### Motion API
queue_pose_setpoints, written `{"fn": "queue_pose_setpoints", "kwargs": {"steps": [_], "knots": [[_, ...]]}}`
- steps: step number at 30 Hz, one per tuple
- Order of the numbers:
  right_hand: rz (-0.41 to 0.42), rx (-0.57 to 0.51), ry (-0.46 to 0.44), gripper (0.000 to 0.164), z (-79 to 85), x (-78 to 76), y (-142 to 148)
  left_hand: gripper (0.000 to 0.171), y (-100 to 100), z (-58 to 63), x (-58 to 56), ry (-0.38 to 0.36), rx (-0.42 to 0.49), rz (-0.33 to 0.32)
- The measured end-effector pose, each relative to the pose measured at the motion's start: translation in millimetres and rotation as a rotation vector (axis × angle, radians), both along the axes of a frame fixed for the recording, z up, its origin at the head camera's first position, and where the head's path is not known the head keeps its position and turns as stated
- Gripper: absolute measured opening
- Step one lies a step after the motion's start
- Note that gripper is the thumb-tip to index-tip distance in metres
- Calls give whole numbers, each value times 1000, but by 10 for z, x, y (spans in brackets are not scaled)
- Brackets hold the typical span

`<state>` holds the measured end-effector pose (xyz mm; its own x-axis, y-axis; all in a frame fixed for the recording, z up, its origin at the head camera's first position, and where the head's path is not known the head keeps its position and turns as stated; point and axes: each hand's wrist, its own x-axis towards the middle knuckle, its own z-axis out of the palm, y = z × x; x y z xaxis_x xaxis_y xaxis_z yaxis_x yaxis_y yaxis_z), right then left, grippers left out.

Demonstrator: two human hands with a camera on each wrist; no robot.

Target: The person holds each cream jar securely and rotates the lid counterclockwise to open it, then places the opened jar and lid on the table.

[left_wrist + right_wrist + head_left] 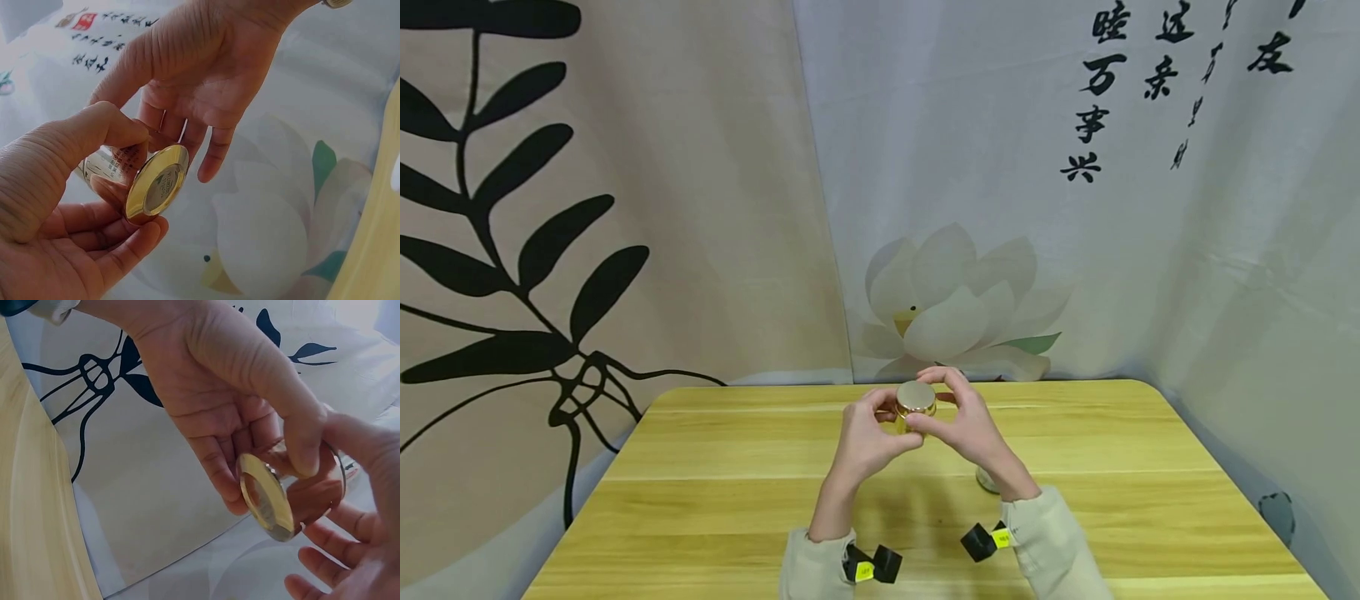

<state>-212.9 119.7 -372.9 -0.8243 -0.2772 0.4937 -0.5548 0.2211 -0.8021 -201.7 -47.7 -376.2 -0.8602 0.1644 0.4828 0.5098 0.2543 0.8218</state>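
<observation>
A small gold jar [916, 397] is held up above the far part of the table, its flat round top facing the head camera. Its shiny gold base, with a round marked centre, shows in the left wrist view, and small print runs along its side. My left hand [867, 437] grips the jar from the left, thumb on one side and fingers on the other. From the right, my right hand [967, 423] holds it as well, thumb on the near side. In the right wrist view the jar [269, 499] lies between the right thumb and fingers.
On the wooden table [715, 483], a small round glassy object [987, 480] stands beside the right wrist, partly hidden by it. Black wrist cameras [872, 564] sit at both sleeves. Behind the table hangs a printed curtain [715, 208] with leaves, a lotus and characters.
</observation>
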Motion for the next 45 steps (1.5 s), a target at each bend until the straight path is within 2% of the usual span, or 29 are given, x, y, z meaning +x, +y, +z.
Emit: {"fn": "queue_pose_setpoints", "kwargs": {"steps": [4, 9, 12, 15, 16, 19, 21, 24, 27, 31, 38, 45], "knots": [[25, 7, 22, 34, 15, 1, 6, 37, -7, 1, 8, 2, 16, -8], [79, 39, 65, 41, 8, -2, 30, 38, -12, -3, 10, -5, 26, -10], [75, 35, 52, 45, 7, 10, 22, 35, -3, 144, 110, -17, 24, -14], [43, 9, 18, 43, 8, 15, 2, 34, 5, 153, 116, -31, 29, -15], [33, 2, 7, 41, 7, 15, -6, 34, 6, 151, 114, -33, 28, -14], [23, -10, 0, 36, 2, 7, -12, 38, 0, -7, 11, -38, 38, -12], [31, -4, 12, 34, 2, 6, -5, 38, -3, -14, 9, -37, 33, -6], [53, 22, 45, 36, 9, 11, 10, 36, -2, 35, 40, -36, 20, 1], [71, 40, 66, 42, 8, 16, 20, 33, 1, 161, 127, -26, 10, -3], [70, 16, 34, 47, 0, 25, 10, 30, -2, 313, 240, -27, 14, -20], [42, -21, 6, 36, 11, 28, -22, 30, -10, 313, 242, -33, 18, -31], [43, -33, 22, 37, 19, 24, -30, 33, -15, 320, 248, -28, 33, -27]]}}
